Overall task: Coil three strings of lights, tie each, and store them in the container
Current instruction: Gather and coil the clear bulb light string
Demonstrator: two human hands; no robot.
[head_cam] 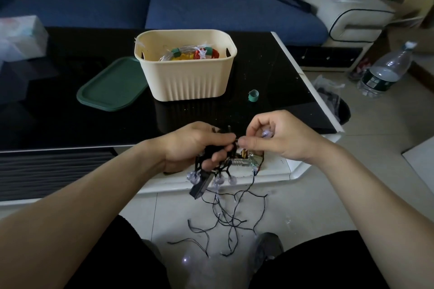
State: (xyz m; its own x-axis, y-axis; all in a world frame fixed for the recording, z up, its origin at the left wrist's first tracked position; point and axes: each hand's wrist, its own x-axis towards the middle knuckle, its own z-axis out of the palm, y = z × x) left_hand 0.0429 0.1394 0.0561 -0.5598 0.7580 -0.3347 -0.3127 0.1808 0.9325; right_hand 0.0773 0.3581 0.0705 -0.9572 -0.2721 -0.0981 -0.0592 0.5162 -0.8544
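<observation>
The step in hand seems to be coiling the last string (225,213): keep each loop even and draw slack up from the floor slowly so the tangle below does not knot. The left hand (187,148) clenches the gathered loops near the bench (70,101) edge; the right hand (277,138) pinches the wire just beside it, palm down. The tub (187,77) sits farther off with coils inside.

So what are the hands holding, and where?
The left hand grips the coiled part of the black light string. The right hand pinches its wire just beside the coil.
</observation>
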